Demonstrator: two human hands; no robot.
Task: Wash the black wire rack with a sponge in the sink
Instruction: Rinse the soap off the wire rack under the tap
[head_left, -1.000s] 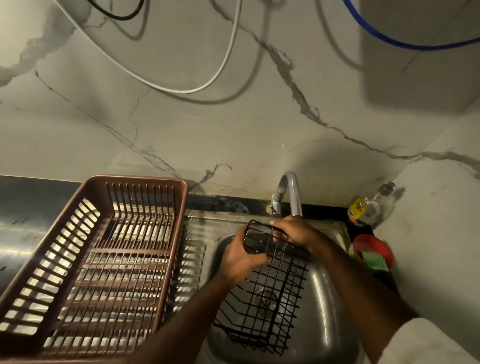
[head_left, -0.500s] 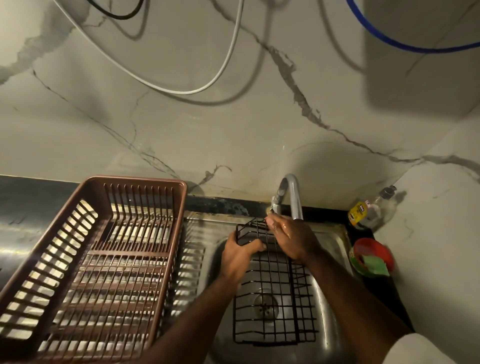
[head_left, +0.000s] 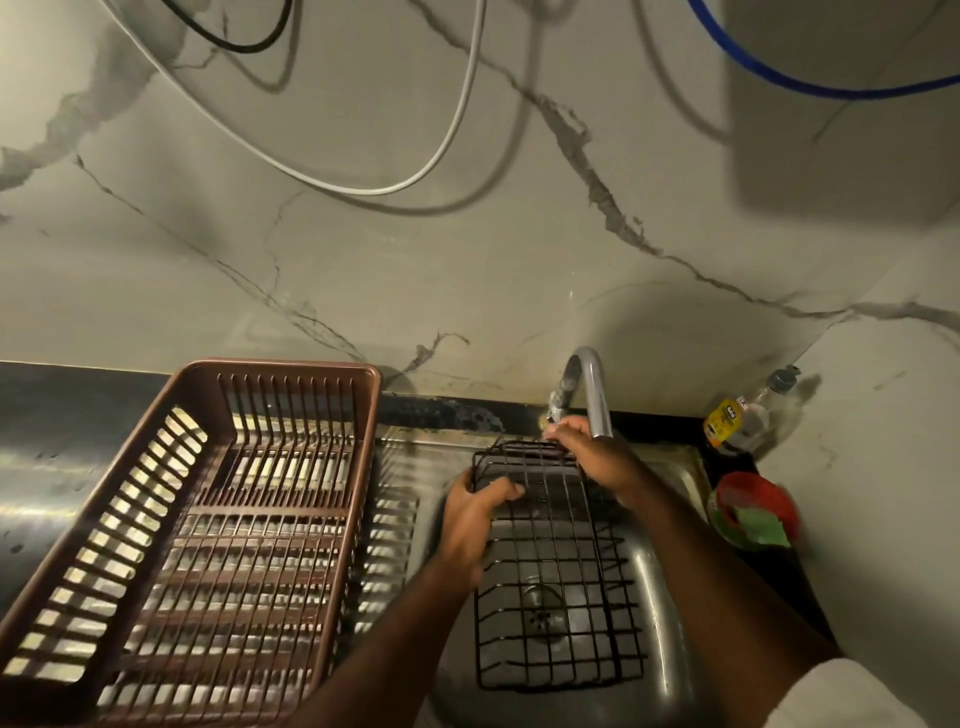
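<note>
Head view showed the black wire rack standing in the steel sink, its near end low over the drain and its far end raised under the faucet. The left hand gripped the rack's far left corner, thumb curled over a wire. The right hand lay on the far rim just below the spout, fingers curled around the top wires. A green sponge sat in a red bowl right of the sink, apart from both hands. A brown dish basket stood on the left.
</note>
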